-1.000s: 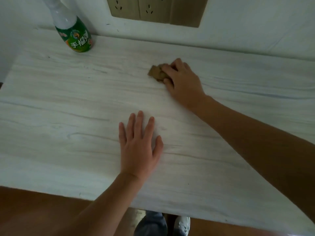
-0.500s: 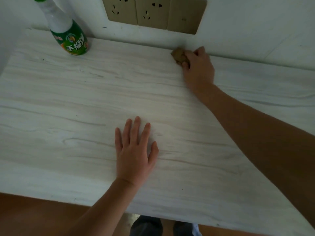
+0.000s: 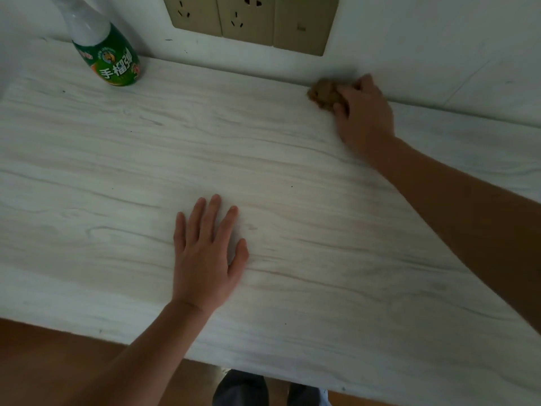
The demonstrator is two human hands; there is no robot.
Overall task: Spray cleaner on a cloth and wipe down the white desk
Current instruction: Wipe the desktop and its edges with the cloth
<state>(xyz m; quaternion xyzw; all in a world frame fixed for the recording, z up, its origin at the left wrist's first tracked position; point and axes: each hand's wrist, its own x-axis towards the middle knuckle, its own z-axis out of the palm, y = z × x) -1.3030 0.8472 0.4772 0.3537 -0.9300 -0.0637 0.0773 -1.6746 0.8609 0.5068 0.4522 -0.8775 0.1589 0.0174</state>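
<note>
The white wood-grain desk [image 3: 117,159] fills the view. My right hand [image 3: 364,115] grips a small bunched brown cloth [image 3: 323,92] and presses it on the desk at the back edge, right against the wall. Part of the cloth is hidden under my fingers. My left hand [image 3: 205,256] lies flat, palm down with fingers spread, on the desk near its front middle. A spray cleaner bottle [image 3: 109,58] with a green label and a white neck stands upright at the back left corner; its top is out of frame.
A gold panel of wall sockets [image 3: 248,22] sits on the white wall just above the desk's back edge. Below the front edge are brown floor [image 3: 44,364] and my shoes [image 3: 243,388].
My right hand has carried the cloth from the desk's middle up to the back edge by the wall, then slightly rightward along it. My left hand has stayed flat in place.
</note>
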